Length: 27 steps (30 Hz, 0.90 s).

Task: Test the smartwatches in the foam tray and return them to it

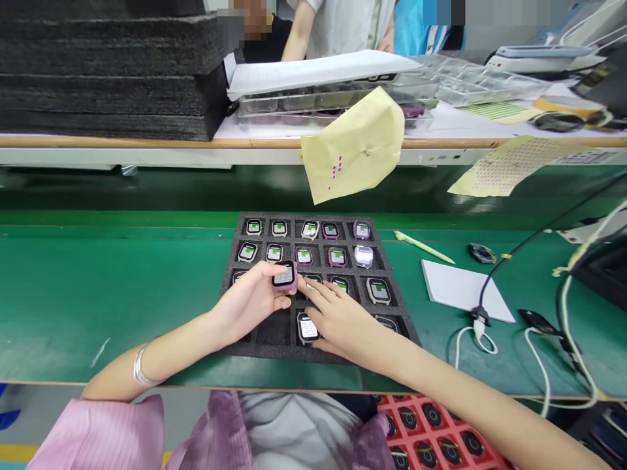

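My left hand point(249, 297) is closed on a purple-cased smartwatch point(285, 277), its lit screen turned up and the thumb lying on the screen's edge. Under both hands lies a black foam tray point(274, 331), with smartwatches in many of its square pockets. My right hand point(337, 316) rests over the tray with its fingers stretched out, the tips close to the held watch; whether they touch it I cannot tell. Beneath that hand, a watch with a white lit screen point(308, 328) sits in a front pocket. Some pockets are hidden by my hands.
Right of the tray lie a light green pen point(424, 247), a white pad point(463, 287) and cables point(490, 333). A shelf holds stacked black foam point(108, 78) and clear plastic trays point(294, 104). A red tray of round parts point(431, 431) sits below the table edge. People stand beyond.
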Motion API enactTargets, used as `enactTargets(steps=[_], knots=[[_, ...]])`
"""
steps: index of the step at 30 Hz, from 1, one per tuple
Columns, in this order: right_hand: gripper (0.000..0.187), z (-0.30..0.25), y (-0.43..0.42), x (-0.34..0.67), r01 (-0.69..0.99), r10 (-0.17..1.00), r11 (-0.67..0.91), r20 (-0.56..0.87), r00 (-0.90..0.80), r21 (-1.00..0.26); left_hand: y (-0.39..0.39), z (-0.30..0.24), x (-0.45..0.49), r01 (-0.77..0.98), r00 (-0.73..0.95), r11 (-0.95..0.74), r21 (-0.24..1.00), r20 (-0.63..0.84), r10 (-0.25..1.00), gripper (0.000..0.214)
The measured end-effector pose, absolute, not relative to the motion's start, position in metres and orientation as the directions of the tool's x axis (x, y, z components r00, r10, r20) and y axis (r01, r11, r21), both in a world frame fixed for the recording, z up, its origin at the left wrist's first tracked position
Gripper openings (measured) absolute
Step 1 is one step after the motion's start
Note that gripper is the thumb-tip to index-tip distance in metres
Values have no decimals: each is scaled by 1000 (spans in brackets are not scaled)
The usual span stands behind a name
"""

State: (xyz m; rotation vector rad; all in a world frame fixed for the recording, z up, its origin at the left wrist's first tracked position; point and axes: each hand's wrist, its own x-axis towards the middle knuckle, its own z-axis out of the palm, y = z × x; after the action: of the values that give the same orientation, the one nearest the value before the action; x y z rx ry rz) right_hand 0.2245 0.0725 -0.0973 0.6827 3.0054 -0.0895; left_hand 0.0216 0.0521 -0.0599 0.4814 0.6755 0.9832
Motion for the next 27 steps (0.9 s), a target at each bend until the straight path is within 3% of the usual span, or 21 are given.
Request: enactTargets(steps=[3,8,13,18,21,24,27], knots=[[52,-95,78,223,398,391,909,-79,-917,-121,50,-59,24,-562,377,437,702,-252,891,26],[63,-78,90,235,309,304,856,-80,-949,-414,44,-60,27,-473,342,320,821,-164,925,34],[49,-68,92,255,371,447,707,-26,-894,-602,41,-62,29,-439,372,168,883,8,928,29],[60,-77,86,268,319,584,468,18,-811,-824,40,-59,30,-416,375,189,889,-22,927,28],[51,-85,79,266,190,681,237,24,-732,-953,40,-58,31,-415,352,196,888,-41,935,26],[46,-90,70,258,85,769,-19,-69,-636,-996,40,-58,30,-420,331,181,889,-36,943,27],[48,-91,63,248,30,836,-144,-138,-532,-989,39,-58,28,-436,325,170,884,-22,946,32]])
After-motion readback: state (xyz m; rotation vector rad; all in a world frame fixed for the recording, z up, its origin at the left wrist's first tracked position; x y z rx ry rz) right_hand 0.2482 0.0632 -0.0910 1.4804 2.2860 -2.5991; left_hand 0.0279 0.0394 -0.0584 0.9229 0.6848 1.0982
